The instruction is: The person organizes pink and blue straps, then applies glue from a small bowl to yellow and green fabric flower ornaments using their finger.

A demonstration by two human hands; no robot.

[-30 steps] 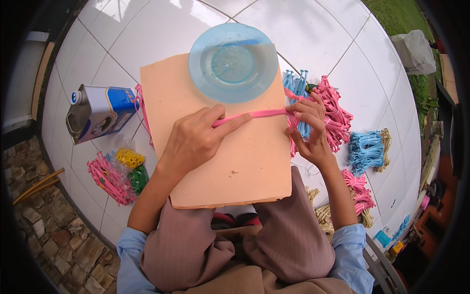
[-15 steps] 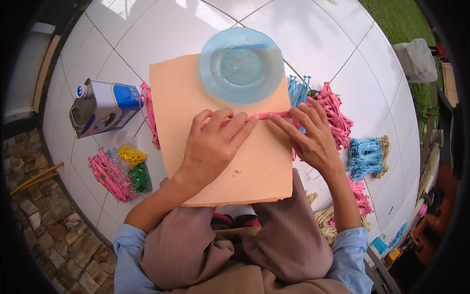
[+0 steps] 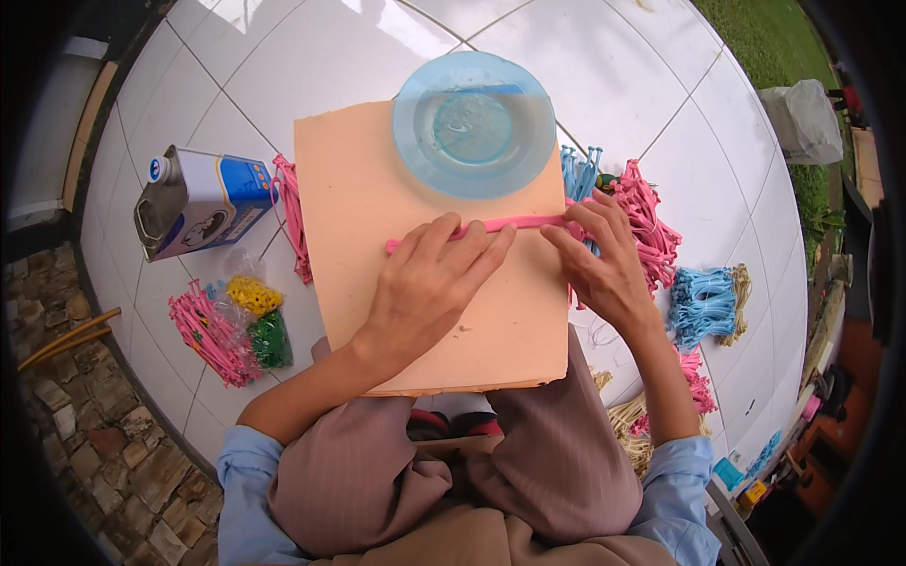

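The pink strip (image 3: 495,225) lay near the middle of the frame, running nearly level across a peach board (image 3: 510,311), just below a translucent blue plate (image 3: 411,156). It looked light, narrow and soft, likely to bend readily and hard to break; its smooth surface might have slid a little under the fingers. A hold at two places along its length, each near an end, seemed the best way to keep it straight, pressing lightly so as not to kink it.

The left hand (image 3: 425,278) lay palm down left of the frame's middle, fingers bent across the strip, a rounded tip showing beyond them. Whether its grip pinched the strip or only pressed it to the board, I could not tell. The left forearm slanted up from the lower left.

The right hand (image 3: 604,259) arched over the board's right edge, its thumb beside the strip and its fingers curled at the strip's right end; the contact was hidden, so I could not tell if that grip was pinching. Its forearm rose from the lower right, beside a pink bundle (image 3: 651,212).
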